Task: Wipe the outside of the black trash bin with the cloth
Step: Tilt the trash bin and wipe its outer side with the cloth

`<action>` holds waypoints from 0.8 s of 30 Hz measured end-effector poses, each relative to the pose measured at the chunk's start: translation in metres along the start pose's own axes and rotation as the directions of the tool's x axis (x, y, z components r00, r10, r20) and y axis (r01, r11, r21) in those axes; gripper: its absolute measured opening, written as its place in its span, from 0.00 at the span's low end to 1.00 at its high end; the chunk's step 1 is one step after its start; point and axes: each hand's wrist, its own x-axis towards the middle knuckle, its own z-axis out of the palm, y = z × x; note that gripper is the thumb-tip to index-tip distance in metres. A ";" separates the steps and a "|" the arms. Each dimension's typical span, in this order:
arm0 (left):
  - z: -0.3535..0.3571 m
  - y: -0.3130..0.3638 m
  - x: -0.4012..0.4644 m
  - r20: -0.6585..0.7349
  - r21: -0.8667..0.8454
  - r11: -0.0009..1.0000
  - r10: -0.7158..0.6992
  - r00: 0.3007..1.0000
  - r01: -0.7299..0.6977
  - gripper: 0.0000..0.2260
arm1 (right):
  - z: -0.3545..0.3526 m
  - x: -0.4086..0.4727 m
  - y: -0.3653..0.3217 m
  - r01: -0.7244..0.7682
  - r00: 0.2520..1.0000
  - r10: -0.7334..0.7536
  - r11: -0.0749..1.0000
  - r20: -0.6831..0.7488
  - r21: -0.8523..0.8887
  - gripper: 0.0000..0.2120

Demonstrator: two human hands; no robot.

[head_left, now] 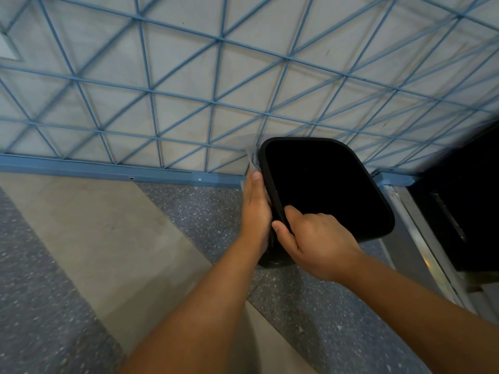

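Note:
The black trash bin [359,168] stands on the floor against the wall, its open top facing me and its inside dark. My left hand [256,209] lies flat against the bin's left outer side and presses a pale grey cloth [253,160] onto it. Only the cloth's upper edge shows beyond my fingertips. My right hand [316,241] grips the near left corner of the bin's rim, thumb outside and fingers curled over the edge.
A grey wall with a blue diagonal grid [216,103] and a blue baseboard [108,168] runs right behind the bin. A metal door threshold [421,244] and a dark opening [464,206] lie to the right. Speckled and plain grey floor [108,252] spreads to the left.

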 end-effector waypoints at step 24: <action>-0.005 -0.009 -0.006 0.075 -0.023 0.997 0.081 0.994 -0.079 0.38 | -0.001 0.000 0.000 0.004 1.000 -0.004 1.000 0.007 0.001 0.13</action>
